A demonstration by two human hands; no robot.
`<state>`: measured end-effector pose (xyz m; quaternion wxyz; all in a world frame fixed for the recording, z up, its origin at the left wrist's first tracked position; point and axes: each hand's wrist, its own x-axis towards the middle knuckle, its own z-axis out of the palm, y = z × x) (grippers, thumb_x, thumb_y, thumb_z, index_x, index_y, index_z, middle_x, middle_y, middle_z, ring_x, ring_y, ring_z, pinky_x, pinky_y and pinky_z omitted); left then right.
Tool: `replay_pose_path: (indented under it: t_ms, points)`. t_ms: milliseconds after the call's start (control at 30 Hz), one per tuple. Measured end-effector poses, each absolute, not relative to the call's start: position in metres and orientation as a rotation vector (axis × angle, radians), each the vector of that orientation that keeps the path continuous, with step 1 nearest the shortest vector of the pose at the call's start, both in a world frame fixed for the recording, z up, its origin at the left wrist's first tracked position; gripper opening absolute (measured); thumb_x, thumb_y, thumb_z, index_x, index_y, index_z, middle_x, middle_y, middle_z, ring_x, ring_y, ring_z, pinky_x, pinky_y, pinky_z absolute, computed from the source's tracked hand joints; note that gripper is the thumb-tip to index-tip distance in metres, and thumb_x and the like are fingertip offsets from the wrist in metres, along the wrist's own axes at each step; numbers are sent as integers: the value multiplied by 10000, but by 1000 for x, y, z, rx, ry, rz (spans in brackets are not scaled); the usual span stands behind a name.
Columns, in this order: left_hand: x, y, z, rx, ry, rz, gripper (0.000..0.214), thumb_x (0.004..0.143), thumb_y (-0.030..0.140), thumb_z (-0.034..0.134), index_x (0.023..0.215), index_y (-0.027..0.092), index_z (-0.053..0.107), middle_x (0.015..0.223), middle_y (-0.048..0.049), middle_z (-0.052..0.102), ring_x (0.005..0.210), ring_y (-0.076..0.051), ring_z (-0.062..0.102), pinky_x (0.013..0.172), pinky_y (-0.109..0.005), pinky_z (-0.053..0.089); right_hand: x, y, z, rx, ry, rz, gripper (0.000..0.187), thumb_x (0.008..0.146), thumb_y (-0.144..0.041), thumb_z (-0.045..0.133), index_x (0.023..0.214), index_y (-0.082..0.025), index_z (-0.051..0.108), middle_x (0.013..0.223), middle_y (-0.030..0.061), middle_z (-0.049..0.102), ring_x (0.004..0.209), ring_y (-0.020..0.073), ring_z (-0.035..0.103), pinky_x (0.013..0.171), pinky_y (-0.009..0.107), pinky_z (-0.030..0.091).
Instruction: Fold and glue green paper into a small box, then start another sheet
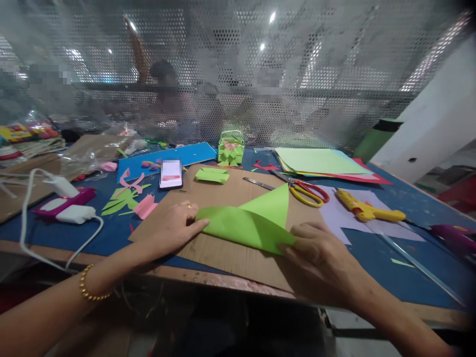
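Observation:
A sheet of bright green paper (241, 228), folded over on itself, lies above the brown cardboard (208, 253). One pointed flap stands up at its back right. My left hand (182, 223) pinches the paper's left end between thumb and fingers. At the right end, my right hand (312, 245) grips the paper's corner, its fingers curled. Beyond the sheet are a small folded green paper piece (211, 175) and a pair of scissors (307, 193) with red and yellow handles. A small green paper basket (230, 148) stands farther back.
A yellow glue gun (368, 208) rests on lilac paper at the right. Stacked coloured sheets (323, 161) lie behind it. On the left are a lit phone (171, 173), green and pink paper scraps (124, 198), and a purple power strip (63, 204) with white plugs and cable.

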<state>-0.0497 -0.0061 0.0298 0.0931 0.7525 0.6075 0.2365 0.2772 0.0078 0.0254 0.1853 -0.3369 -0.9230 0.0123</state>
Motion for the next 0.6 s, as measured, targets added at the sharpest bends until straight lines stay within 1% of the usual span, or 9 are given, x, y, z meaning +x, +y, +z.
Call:
replay_pose_path:
  t_ms: [67, 167, 333, 500, 600]
  points:
    - [-43, -6, 33, 2218, 1794, 728, 424, 891, 394, 582, 517, 210, 502, 587, -7, 529, 564, -176, 456, 557, -304, 245, 276, 9, 24, -1002, -2551, 57, 345, 999, -210, 472, 710, -218, 661, 621, -18, 544, 597, 138, 493, 803, 349, 362]
    - [-37, -6, 36, 2232, 1821, 750, 381, 889, 357, 563, 545, 206, 500, 626, -14, 534, 606, -184, 476, 574, -304, 255, 272, 8, 23, -1047, -2495, 11, 376, 981, -226, 484, 614, -203, 561, 594, -28, 493, 569, 132, 446, 794, 346, 367]
    - [-35, -1, 32, 2229, 1875, 727, 361, 884, 356, 578, 563, 207, 507, 628, -16, 550, 593, -181, 472, 564, -305, 255, 267, 7, 21, -1157, -2454, 9, 371, 931, -253, 526, 569, -208, 461, 598, -32, 499, 552, 128, 420, 771, 346, 371]
    - [-35, 8, 17, 2197, 1936, 761, 377, 900, 374, 571, 569, 216, 481, 646, -29, 556, 618, -203, 492, 585, -316, 269, 267, 8, 22, -1181, -2428, -30, 365, 927, -290, 524, 571, -219, 485, 577, -21, 515, 612, 158, 510, 760, 342, 382]
    - [-35, 9, 12, 2201, 1942, 762, 380, 910, 385, 565, 581, 218, 474, 661, -34, 561, 638, -215, 499, 598, -321, 278, 267, 10, 21, -1202, -2432, -34, 371, 926, -293, 533, 566, -218, 482, 578, -21, 519, 605, 155, 504, 754, 342, 381]
